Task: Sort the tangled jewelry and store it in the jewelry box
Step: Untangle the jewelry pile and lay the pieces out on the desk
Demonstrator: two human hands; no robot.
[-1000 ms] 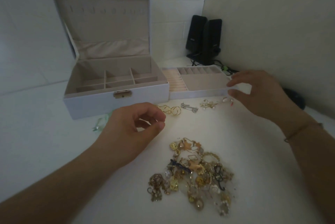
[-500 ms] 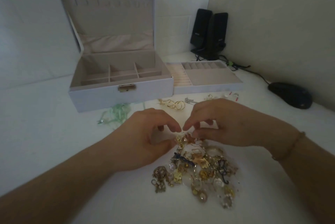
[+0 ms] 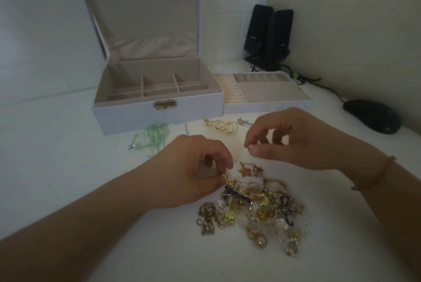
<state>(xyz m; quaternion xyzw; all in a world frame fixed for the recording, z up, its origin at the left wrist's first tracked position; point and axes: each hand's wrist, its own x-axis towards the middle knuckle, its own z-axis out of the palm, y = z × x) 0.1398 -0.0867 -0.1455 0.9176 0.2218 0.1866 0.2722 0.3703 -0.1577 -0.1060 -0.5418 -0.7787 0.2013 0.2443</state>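
A gold piece at the upper left edge of the tangled jewelry pile [image 3: 252,208] is pinched between thumb and fingertips of the left hand [image 3: 196,172], while a very small item, too small to identify, is pinched by thumb and forefinger of the right hand [image 3: 293,142], which is held above the pile's far edge. The pile is laid on the white table [image 3: 68,179] before the open jewelry box [image 3: 157,108], beside which its removed tray [image 3: 266,92] is set to the right. Near the box front, a green ribbon piece [image 3: 152,138], gold hoops [image 3: 224,126] and a silver clip [image 3: 243,121] are placed separately; two black speakers [image 3: 268,35] and a black mouse [image 3: 371,115] are found further right.
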